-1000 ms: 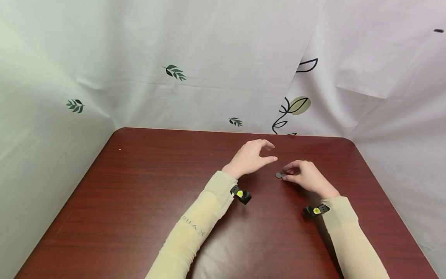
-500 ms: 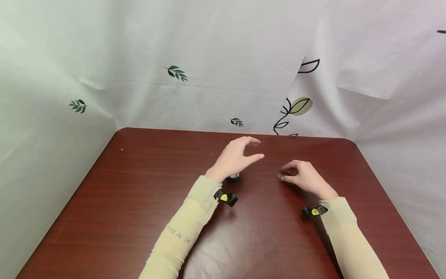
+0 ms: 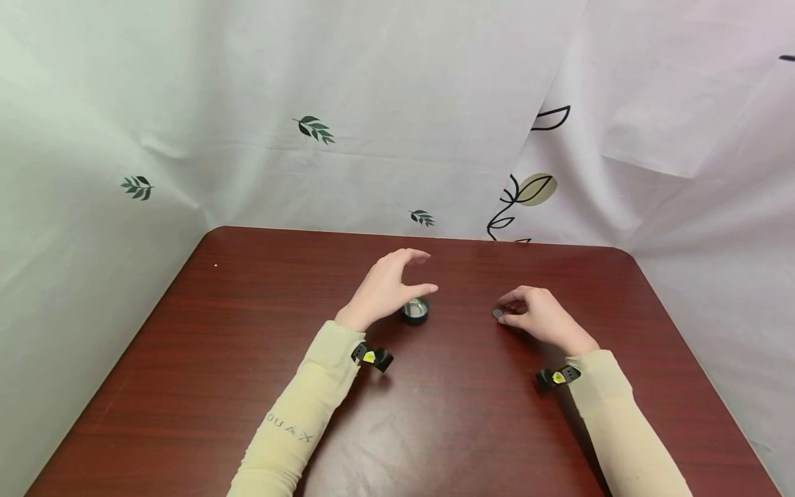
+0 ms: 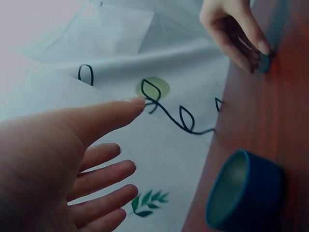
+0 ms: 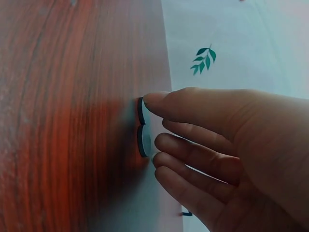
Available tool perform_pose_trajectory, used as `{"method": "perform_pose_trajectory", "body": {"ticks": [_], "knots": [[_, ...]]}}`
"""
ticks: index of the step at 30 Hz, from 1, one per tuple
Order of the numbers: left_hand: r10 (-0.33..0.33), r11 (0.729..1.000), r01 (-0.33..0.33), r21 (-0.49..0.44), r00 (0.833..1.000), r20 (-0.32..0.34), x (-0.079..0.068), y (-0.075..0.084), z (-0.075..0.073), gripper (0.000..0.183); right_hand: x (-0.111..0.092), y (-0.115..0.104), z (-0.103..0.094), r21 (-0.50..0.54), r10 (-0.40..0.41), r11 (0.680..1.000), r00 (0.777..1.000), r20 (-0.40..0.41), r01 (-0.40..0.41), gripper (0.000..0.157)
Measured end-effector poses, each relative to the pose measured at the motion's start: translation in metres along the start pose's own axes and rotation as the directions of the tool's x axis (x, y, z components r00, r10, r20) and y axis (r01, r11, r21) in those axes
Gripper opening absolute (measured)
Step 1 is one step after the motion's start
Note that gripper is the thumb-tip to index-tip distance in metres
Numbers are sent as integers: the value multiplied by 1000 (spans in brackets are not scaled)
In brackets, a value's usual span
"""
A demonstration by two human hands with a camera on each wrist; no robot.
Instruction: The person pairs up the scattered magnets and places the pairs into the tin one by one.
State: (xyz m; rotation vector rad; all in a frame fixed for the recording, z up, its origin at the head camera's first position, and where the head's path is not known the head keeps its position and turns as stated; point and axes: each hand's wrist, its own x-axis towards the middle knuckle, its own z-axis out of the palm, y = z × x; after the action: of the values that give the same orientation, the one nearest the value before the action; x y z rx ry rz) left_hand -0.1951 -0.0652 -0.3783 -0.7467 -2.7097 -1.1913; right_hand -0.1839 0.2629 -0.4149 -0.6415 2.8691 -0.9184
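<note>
My left hand (image 3: pixel 380 290) hovers over the table, thumb and fingers spread apart, holding nothing. Just beyond its thumb stands a small dark round container (image 3: pixel 415 312) with a pale inside; its open mouth and dark blue wall show in the left wrist view, where the container (image 4: pixel 248 191) is partly cut off. Farther right, my right hand (image 3: pixel 539 316) is low at the tabletop, pinching at small flat dark discs (image 3: pixel 497 313). Two discs (image 5: pixel 144 140) lie side by side in the right wrist view, with the thumb at one and the fingertips close by the other.
The brown wooden table (image 3: pixel 248 345) has rounded far corners. Behind and beside it hangs a white curtain (image 3: pixel 373 103) with leaf prints. A tiny white speck (image 3: pixel 215 265) lies at the far left of the tabletop. Both wrists wear black straps.
My left hand has drawn steadily left, bringing the dark container behind it into view. The right hand has shifted slightly left over the discs, and one disc has become hidden in the head view.
</note>
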Motion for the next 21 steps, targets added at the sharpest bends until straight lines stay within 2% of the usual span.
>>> {"method": "perform_pose_trajectory", "body": {"ticks": [6, 11, 17, 21], "knots": [[-41, 999, 40, 11, 997, 68, -10, -15, 4, 66, 1, 1, 2, -26, -21, 999, 1000, -10, 21, 26], [-61, 998, 58, 24, 989, 132, -14, -26, 10, 67, 2, 1, 3, -31, -25, 999, 1000, -4, 25, 24], [-27, 999, 21, 38, 983, 183, -17, -39, 15, 64, 2, 1, 3, -27, -18, 999, 1000, -1, 18, 24], [-3, 1000, -2, 30, 983, 186, -19, -42, 16, 61, 2, 0, 2, -29, -15, 999, 1000, -2, 15, 23]]}}
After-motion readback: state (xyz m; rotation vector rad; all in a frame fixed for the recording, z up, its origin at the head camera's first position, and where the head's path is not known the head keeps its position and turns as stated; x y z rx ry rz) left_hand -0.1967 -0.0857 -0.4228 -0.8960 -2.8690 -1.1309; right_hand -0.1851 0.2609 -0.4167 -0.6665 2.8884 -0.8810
